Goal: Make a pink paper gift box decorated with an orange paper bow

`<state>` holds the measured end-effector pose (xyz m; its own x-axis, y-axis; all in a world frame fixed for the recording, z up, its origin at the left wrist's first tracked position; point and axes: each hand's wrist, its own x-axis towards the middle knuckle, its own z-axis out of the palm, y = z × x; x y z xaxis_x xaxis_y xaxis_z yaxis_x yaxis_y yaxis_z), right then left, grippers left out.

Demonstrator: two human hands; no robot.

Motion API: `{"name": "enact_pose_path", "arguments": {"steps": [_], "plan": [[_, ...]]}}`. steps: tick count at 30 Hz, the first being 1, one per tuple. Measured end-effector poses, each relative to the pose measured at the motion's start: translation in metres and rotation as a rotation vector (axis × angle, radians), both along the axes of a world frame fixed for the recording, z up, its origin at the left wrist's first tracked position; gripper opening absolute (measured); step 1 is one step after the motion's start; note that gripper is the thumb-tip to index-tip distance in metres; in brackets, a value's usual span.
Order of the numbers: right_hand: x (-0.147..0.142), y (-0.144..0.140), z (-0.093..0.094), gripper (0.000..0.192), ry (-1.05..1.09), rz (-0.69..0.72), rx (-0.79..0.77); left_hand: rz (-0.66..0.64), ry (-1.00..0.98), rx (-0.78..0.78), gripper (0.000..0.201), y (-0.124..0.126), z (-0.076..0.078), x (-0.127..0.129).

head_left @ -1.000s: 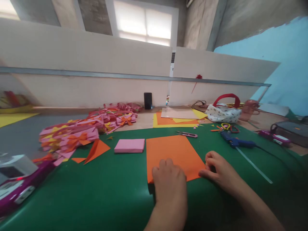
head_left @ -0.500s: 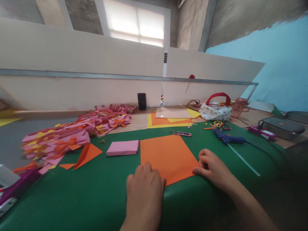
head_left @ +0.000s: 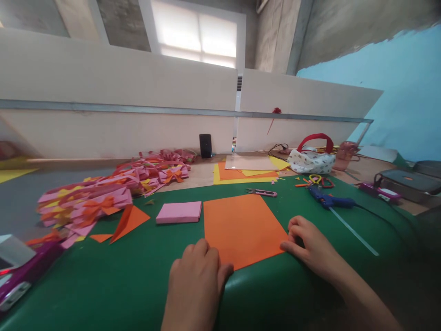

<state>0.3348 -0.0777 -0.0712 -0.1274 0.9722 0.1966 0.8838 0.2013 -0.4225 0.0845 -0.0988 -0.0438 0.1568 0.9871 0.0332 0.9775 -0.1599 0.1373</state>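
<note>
A square sheet of orange paper point(head_left: 245, 226) lies flat on the green table covering in front of me. At its near left corner is my left hand point(head_left: 197, 276), fingers curled and thumb along the near edge; the corner itself is hidden under it. My right hand point(head_left: 307, 240) is closed at the near right corner, its thumb on the paper's edge and its fingers bent beside it. Left of the sheet rests a pink folded paper block point(head_left: 179, 213). Thread snips point(head_left: 262, 192) lie just past the far edge.
A pile of pink, orange and yellow paper bows point(head_left: 106, 197) spreads at left. On the right are a blue glue gun point(head_left: 330, 199) with its stick and cord, and scissors point(head_left: 315, 179). Behind stand a phone point(head_left: 206, 146) and a white bag point(head_left: 312, 161). A purple device point(head_left: 29, 271) sits near left.
My left hand has slid slightly left and toward me along the near left corner. The right hand stays at its corner; the whole view has shifted a little.
</note>
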Motion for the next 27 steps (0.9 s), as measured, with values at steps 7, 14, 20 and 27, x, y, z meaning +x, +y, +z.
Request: {"name": "enact_pose_path", "arguments": {"steps": [7,14,20,27], "plan": [[-0.001,-0.007,-0.001,0.022,0.016,-0.012,0.048,0.030,-0.016,-0.007,0.027,-0.001,-0.004,-0.017],[0.003,-0.008,-0.001,0.011,0.039,-0.015,0.004,0.066,-0.133,0.042,0.027,0.003,-0.013,-0.037],[0.004,-0.007,-0.004,0.012,0.041,-0.006,0.023,0.165,-0.465,0.288,0.027,-0.006,-0.017,-0.030],[0.002,-0.011,-0.008,0.011,0.027,0.002,0.100,-0.058,-0.359,0.057,0.017,-0.006,-0.016,-0.018]]}}
